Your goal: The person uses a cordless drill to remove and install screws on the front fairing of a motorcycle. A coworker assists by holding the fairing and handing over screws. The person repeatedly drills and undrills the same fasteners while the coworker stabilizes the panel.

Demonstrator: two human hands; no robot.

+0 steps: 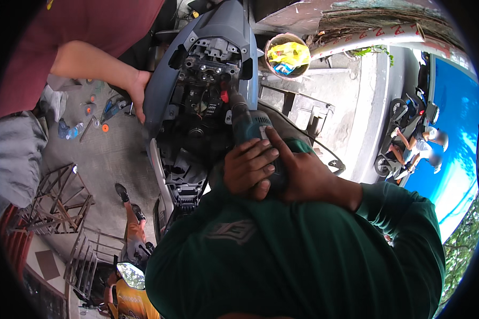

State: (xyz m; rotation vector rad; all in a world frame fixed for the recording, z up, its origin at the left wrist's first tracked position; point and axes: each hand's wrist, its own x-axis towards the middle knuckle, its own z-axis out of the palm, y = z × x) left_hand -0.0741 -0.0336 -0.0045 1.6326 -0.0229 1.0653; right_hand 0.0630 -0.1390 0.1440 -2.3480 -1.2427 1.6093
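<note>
Both my hands are wrapped around a teal and dark power drill (248,123), held over an opened-up scooter (162,93). My left hand (250,167) lies with its fingers across the tool's body. My right hand (306,173) grips it from the other side, thumb along the housing. The drill's nose points away from me into the scooter's uncovered middle, beside a small red part (224,91) and a black battery (210,101). What the tip touches is hidden. On the far left, a co-worker's hand (139,93) rests against the scooter's grey side panel.
A bucket (286,73) with a yellow bag stands beyond the scooter on the right. Tools and bottles (75,130) lie on the concrete floor at left, near a rusty metal frame (56,204). Another person in yellow (130,300) is at lower left. Riders on a motorcycle (396,138) are on the road.
</note>
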